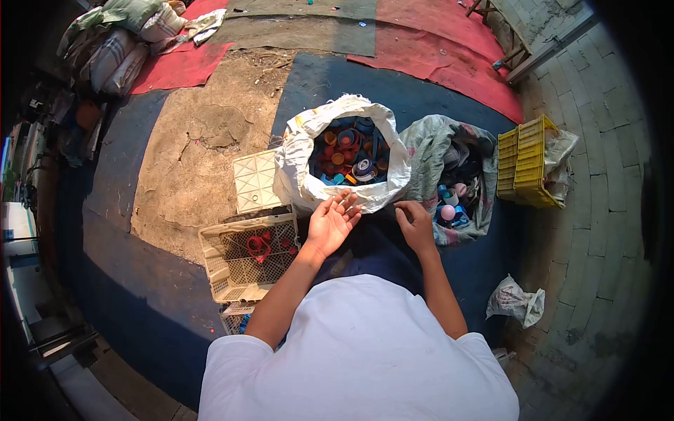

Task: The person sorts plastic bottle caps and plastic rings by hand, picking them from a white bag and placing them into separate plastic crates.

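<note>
My left hand point(333, 224) is open, palm up and fingers spread, just below the near rim of a white woven sack point(298, 151). I see nothing lying in that palm. Inside the sack are many plastic caps point(344, 144), mostly red, blue and orange. My right hand point(417, 226) shows its back, its fingers curled in beside the sack's lower right edge; anything inside them is hidden. Close to it on the right stands a grey-green woven sack point(421, 151) holding mixed plastic pieces, with a pink round piece point(448, 212) near its front.
A beige plastic crate point(210, 245) with red pieces inside stands at left, before a cream lattice panel point(255, 182). Yellow crates point(519, 161) stand at right, near a brick wall point(597, 210). A small white bag point(516, 302) lies below them. Filled sacks point(116, 59) are piled far left.
</note>
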### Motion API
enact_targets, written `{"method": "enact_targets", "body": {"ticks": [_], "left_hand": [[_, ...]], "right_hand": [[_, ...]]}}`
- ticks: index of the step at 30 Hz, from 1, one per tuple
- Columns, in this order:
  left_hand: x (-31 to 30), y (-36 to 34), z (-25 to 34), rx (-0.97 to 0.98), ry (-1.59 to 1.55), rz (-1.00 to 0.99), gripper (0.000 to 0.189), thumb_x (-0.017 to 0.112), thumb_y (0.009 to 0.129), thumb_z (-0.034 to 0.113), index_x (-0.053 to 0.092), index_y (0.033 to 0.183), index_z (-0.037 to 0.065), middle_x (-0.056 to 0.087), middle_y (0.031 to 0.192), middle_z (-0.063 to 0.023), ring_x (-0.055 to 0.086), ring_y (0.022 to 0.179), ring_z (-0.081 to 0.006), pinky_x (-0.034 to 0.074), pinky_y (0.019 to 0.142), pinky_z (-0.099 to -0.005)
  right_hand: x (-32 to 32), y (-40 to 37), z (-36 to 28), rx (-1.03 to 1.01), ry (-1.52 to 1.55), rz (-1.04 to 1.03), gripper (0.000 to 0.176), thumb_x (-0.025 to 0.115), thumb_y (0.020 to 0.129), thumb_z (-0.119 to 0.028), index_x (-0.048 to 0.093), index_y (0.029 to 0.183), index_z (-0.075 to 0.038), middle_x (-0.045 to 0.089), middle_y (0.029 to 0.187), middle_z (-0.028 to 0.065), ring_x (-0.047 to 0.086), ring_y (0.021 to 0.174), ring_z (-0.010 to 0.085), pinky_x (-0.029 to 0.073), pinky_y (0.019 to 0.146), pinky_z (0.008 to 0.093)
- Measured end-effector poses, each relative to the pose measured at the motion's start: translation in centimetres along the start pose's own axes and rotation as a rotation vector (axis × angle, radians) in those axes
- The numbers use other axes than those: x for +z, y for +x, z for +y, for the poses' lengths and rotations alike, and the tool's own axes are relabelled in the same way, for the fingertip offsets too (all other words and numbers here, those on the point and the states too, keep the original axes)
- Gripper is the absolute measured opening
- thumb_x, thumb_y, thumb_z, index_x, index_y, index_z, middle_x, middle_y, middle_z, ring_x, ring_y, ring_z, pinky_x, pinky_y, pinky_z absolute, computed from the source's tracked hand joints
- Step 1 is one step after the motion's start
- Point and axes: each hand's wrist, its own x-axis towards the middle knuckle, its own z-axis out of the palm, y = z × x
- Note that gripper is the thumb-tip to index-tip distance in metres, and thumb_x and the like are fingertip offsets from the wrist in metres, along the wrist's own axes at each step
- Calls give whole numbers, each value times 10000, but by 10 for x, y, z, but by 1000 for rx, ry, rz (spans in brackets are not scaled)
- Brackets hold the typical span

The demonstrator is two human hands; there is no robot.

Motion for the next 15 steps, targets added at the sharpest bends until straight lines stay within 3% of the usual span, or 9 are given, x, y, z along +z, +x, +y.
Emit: {"method": "enact_targets", "body": {"ticks": [3,6,8,9,11,12,13,15], "left_hand": [[8,13,-1,46,27,12,423,428,1077,303,493,1398,37,622,1316,-148,607,1194,-323,500,1067,-449],[14,30,-3,134,13,83,428,433,1073,298,488,1399,27,606,1329,-169,597,1217,-332,491,1081,-456],[18,38,-8,178,17,160,415,426,1075,299,494,1376,22,601,1326,-172,598,1214,-335,491,1083,-454],[20,43,-10,201,16,198,409,423,1076,300,496,1365,19,598,1325,-174,598,1212,-336,491,1084,-453],[21,47,-17,247,5,220,411,412,1076,285,495,1375,16,589,1343,-180,590,1233,-339,482,1098,-451],[22,47,-21,269,15,223,413,409,1076,283,493,1379,16,588,1347,-181,588,1238,-339,479,1101,-451],[21,49,-20,292,30,220,414,406,1076,281,491,1383,16,587,1350,-182,586,1244,-339,477,1105,-450],[19,50,-22,310,1,231,420,414,1076,287,494,1385,13,579,1366,-184,574,1262,-347,471,1112,-460]], "right_hand": [[18,55,0,4,79,-102,145,670,897,-87,715,1002,3,703,926,162,696,878,320,553,783,401],[41,132,8,-165,-21,-209,185,665,897,-147,716,987,6,705,935,183,694,926,347,553,829,438],[56,186,3,-81,-350,-387,266,663,887,-238,719,983,4,710,962,201,685,941,380,547,870,465],[79,210,19,-108,-335,-420,358,654,880,-321,720,988,13,706,991,221,683,960,389,542,890,483],[117,245,26,-222,-280,-322,433,633,881,-350,705,983,65,699,1044,261,675,1014,411,535,933,484],[116,257,6,-98,-435,-443,517,638,884,-395,696,1079,80,689,1082,314,647,1074,462,515,971,485],[123,271,11,25,-394,-587,579,627,892,-458,677,1167,49,653,1227,301,593,1211,430,444,1069,488],[175,282,68,-346,-496,-198,618,568,922,-513,641,1287,-20,592,1386,233,522,1323,370,363,1140,474]]}}
